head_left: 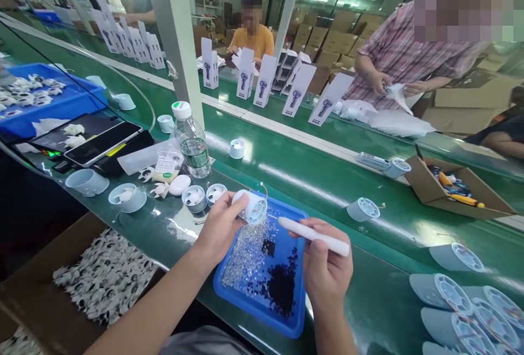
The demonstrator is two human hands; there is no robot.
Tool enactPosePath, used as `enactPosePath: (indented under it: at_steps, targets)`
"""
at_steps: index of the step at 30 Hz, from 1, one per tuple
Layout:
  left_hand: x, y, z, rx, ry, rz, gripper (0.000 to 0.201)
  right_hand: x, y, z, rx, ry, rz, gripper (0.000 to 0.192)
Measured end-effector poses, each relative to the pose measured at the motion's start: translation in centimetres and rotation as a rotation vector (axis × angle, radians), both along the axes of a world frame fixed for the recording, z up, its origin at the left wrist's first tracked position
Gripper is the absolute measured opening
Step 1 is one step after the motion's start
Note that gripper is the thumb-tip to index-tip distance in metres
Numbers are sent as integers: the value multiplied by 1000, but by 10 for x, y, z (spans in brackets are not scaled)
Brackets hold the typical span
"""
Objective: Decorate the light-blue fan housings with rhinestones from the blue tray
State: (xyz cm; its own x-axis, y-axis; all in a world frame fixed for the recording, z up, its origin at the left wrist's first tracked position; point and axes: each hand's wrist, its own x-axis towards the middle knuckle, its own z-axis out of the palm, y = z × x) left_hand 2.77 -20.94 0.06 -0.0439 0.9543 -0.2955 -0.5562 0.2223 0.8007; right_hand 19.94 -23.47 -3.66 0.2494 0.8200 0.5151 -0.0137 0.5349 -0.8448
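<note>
My left hand point(219, 228) holds a small pale-blue round fan housing point(250, 207) tilted over a blue tray point(262, 311). A thin orange wire sticks out of the housing's top. My right hand point(325, 267) grips a white pen-shaped tool point(314, 236), whose tip points left toward the housing. The tray holds a heap of tiny clear pieces point(249, 248) and a pile of small black pieces point(281, 287).
Green conveyor belt point(311, 180) runs ahead. Several fan housings lie at lower right point(458, 300) and to the left point(195, 198). Water bottle point(191, 142), cardboard box point(450, 188), blue bin point(49, 101), upright white boxes point(298, 90). Two people work across the belt.
</note>
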Motion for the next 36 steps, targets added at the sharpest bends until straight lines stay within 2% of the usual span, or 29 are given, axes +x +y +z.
enactPosePath:
  at_steps: [4,14,21,22,24,26,28,31,36]
  targets:
    - [7,2,2,30,29,-13,30,-5,-2,6,-6,8,55,9]
    - [9,3,9,52,97,-55,30,-6,0,8,5,22,67,11]
    - [9,5,8,45,155,-97,32,-11,-1,3,45,-63,-47,10]
    - [10,9,9,56,188,-98,32,-11,0,4,19,-90,-76,9]
    - [14,19,14,120,274,-51,29,-11,2,7,-126,-169,-93,11]
    - [23,33,20,216,337,46,28,-10,4,13,-323,-284,23,16]
    - [35,44,27,300,376,163,35,-8,5,19,-438,-377,188,23]
    - [54,53,32,354,387,280,47,-6,3,24,-457,-400,266,33]
    - [68,52,25,344,96,259,49,-5,-2,20,-489,-232,291,43]
